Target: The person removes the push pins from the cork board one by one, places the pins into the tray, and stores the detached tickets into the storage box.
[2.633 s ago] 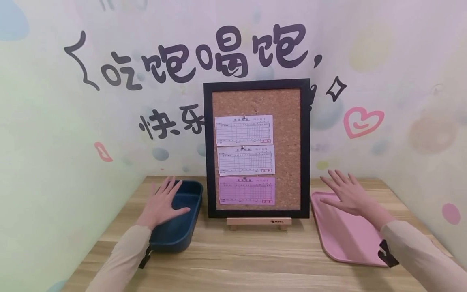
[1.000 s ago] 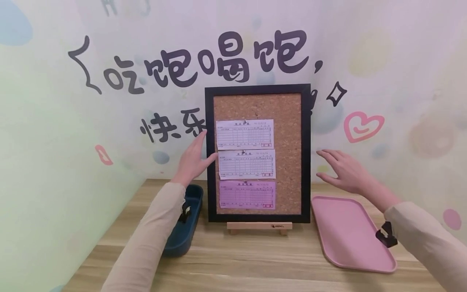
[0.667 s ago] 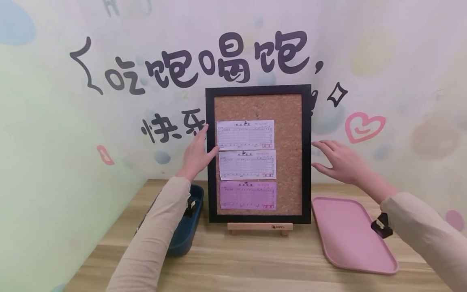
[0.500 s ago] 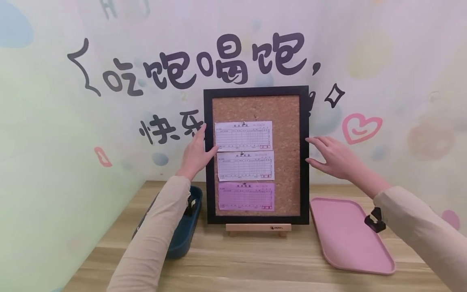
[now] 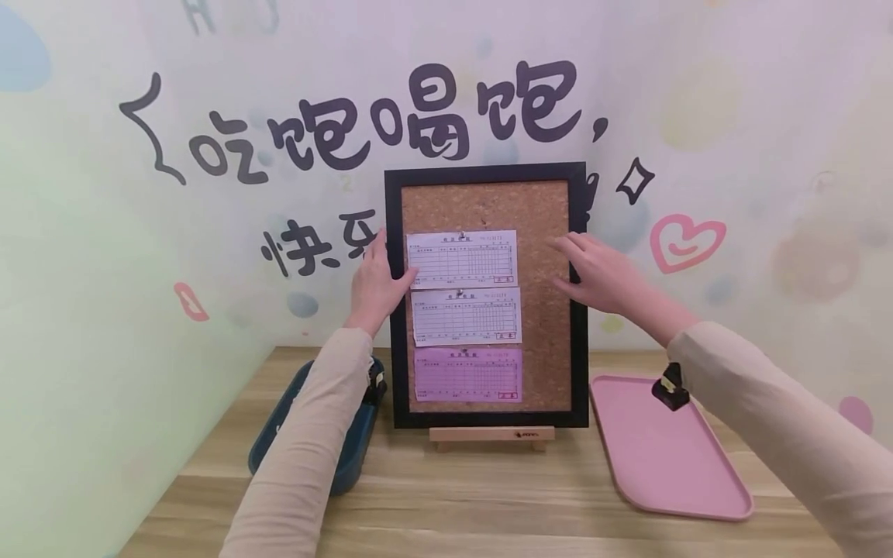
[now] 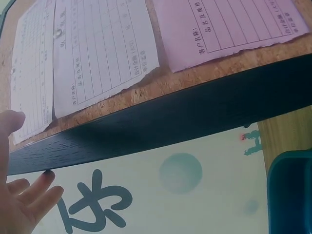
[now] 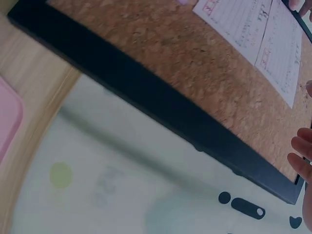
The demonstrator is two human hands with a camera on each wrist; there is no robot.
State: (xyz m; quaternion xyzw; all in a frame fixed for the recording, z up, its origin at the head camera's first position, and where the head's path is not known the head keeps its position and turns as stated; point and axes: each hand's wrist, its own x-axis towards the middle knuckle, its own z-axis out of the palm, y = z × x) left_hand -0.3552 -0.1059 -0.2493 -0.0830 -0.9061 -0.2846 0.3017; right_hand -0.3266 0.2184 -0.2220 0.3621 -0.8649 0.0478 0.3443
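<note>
The corkboard (image 5: pixel 547 341) stands near-upright on a small wooden easel (image 5: pixel 491 435), between a blue bin (image 5: pixel 352 465) just beside its left edge and a pink tray (image 5: pixel 670 457) just beside its right. Wood-grain tabletop (image 5: pixel 481 504) stretches in front of the easel; the lettered wall (image 5: pixel 767 155) rises behind.

The left hand (image 5: pixel 374 291) straddles the left bar of the black frame (image 5: pixel 578 380) — thumb in front, fingers spread outside the edge. The right hand (image 5: pixel 607 275) overlaps the right bar, thumb and fingers apart, fingertips over the cork. Whether either hand presses on the board, I cannot tell.

Three printed slips are pinned in a column close to the left bar: two white ones (image 5: pixel 466 316) above a pink-purple one (image 5: pixel 467 375) — red stamps at their lower right, torn left edges. Bare brown cork shows above them and along the right.
</note>
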